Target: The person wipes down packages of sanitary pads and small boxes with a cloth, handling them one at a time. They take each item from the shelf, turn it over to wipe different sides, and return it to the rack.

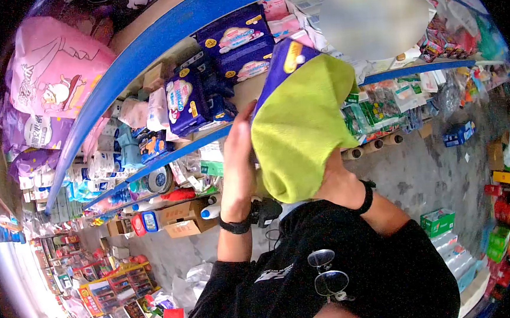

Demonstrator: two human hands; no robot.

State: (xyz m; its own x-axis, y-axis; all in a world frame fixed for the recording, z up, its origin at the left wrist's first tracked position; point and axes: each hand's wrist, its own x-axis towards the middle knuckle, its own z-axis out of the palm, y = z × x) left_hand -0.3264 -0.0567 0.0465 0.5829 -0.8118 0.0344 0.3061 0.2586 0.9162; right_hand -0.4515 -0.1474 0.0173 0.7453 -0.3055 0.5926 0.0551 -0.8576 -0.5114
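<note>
A yellow-green cloth [300, 129] is draped over a dark purple soft pack [296, 57] with a yellow label, and only the pack's top corner and left edge show. My left hand [240, 157] grips the pack along its left side, its fingertips partly hidden behind it. My right hand [337, 183] is closed on the cloth and presses it to the pack from the lower right; its fingers are mostly covered by the fabric. Similar purple packs [238, 42] are stacked on the shelf beyond, and another pack [186, 102] stands to the left.
Blue shelf edges [140, 37] curve across the front of stocked shelves. A large pink bag [53, 69] sits at upper left. On the floor are an open cardboard box [182, 219], a green box [438, 222] and a blue pack [459, 134]. Glasses [331, 282] hang on the black shirt.
</note>
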